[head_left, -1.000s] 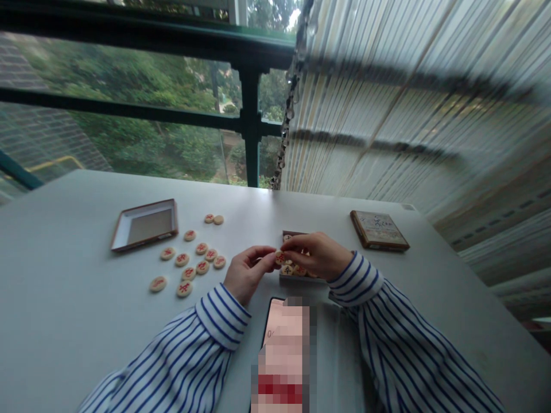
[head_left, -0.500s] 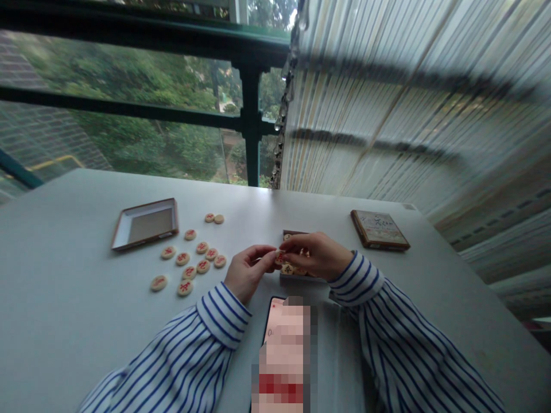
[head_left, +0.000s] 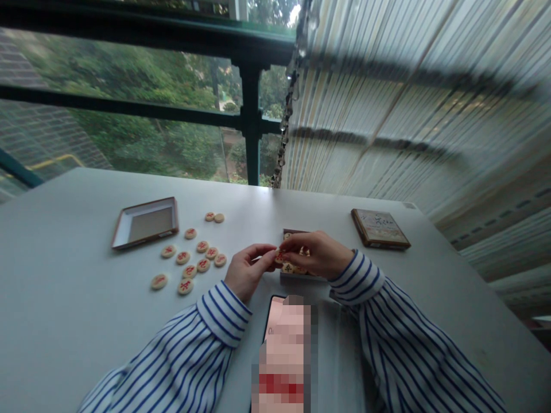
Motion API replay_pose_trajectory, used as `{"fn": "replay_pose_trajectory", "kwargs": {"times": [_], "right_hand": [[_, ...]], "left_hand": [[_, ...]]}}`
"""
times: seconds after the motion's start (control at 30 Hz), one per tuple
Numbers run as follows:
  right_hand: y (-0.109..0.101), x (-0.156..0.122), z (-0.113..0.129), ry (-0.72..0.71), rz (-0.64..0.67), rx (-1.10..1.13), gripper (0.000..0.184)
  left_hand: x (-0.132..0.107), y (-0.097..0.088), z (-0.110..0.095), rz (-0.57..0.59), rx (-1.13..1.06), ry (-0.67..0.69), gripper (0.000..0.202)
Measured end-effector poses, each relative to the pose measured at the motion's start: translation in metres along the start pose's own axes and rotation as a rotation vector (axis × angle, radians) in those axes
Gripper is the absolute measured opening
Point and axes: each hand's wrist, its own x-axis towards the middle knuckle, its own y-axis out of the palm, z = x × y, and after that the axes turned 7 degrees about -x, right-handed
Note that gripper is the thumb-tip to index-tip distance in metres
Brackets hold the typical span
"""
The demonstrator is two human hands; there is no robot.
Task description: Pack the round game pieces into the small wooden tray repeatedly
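Between my two hands is a round Chinese chess piece [head_left: 279,256] with a red character. My left hand [head_left: 249,268] pinches its left edge with thumb and index finger. Fingertips of my right hand [head_left: 319,252] meet the same piece from the right. Beneath my right hand lies a shallow box [head_left: 301,277] holding several chess pieces, partly covered by that hand. One piece with a black character [head_left: 288,268] shows in the box's near left corner. To the left, several loose pieces with red characters, such as this chess piece [head_left: 185,286], lie spread on the table.
An open box lid [head_left: 170,233] lies at the left on the white table [head_left: 86,321]. At the right sits a brown decorated box [head_left: 381,229]. A phone [head_left: 275,310], mostly blurred out, lies in front of me. Windows and a striped blind stand behind the table's far edge.
My right fingertips have shifted slightly on the chess piece, and more of its face shows. My left hand is nearly still. The loose pieces have not moved.
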Motion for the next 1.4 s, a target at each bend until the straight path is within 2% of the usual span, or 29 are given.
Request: {"fn": "replay_pose_trajectory", "kwargs": {"times": [0.63, 1.4], "right_hand": [[0.0004, -0.0005, 0.0032, -0.089, -0.03, -0.182, 0.02], [-0.0001, 0.0002, 0.0015, -0.141, -0.036, -0.281, 0.019]], "left_hand": [[0.0011, -0.0006, 0.0009, 0.006, -0.021, 0.002, 0.027], [0.0016, -0.001, -0.0002, 0.022, 0.023, 0.015, 0.028]]}}
